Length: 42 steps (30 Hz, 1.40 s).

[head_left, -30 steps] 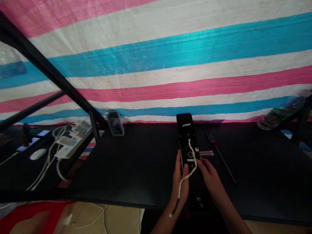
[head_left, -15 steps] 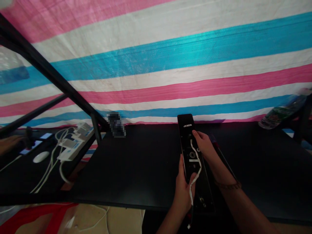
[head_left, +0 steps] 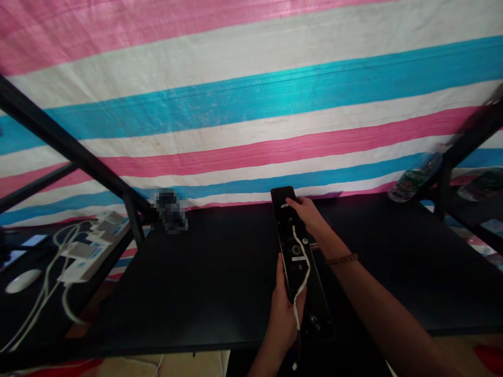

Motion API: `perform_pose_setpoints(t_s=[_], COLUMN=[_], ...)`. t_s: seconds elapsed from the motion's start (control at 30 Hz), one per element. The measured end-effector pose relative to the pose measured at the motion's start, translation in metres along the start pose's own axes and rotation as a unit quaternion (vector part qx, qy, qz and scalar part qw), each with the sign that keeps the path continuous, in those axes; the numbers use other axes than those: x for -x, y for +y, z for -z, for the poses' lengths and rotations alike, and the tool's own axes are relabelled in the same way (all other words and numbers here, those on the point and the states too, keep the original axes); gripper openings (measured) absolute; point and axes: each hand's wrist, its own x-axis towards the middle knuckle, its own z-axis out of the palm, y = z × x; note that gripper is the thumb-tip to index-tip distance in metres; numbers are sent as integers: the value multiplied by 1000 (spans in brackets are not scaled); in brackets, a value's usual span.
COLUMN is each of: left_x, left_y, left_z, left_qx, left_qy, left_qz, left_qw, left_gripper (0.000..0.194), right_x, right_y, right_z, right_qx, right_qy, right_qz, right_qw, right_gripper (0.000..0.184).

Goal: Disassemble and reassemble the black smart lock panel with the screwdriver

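Observation:
Held at a slant over the front of the black table is a long black door lock panel (head_left: 285,230), its screw-dotted back facing me. A white wrapped cable (head_left: 307,264) comes out of its middle and hangs over my left hand, ending in a small white plug. My left hand (head_left: 285,309) grips the panel's left edge near the middle, with the thumb across its face. Higher up, my right hand (head_left: 310,215) clasps the right edge, thumb on a white label near the top. My right forearm hides most of what lies behind it, the screwdriver included.
A white power strip (head_left: 90,256) with plugs and cables lies at left, near a white mouse (head_left: 23,281). A blurred-out object (head_left: 170,210) stands at the back left of the table (head_left: 204,293). A plastic bottle (head_left: 408,183) leans at the back right, beside the black frame.
My right hand has moved from the panel's middle up to its top end. The left hand keeps its hold. The view has shifted to the right, and the screwdriver is now hidden.

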Motion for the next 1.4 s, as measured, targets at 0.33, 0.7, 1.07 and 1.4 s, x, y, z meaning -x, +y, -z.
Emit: perform_pose_setpoints(t_s=[0.33,0.7,1.07,1.4], left_x=[6,20,45,-6], left_y=[6,4,11,32], left_z=[-2,0,25,123], left_qx=[-19,-64,-102,-389], left_qy=[11,12,13,136], left_qz=[17,11,43,-85], left_qw=[1000,998,994,907], left_gripper=[81,80,64,25], right_x=[1,4,31,25], right_y=[4,4,24,46], right_z=[-3,-4,107,145], right_qx=[-16,39,547,594], right_qy=[4,-2,162,35], right_qz=[-2,6,141,7], right_qw=[1000,999,809,804], right_gripper=[35,43,52,15])
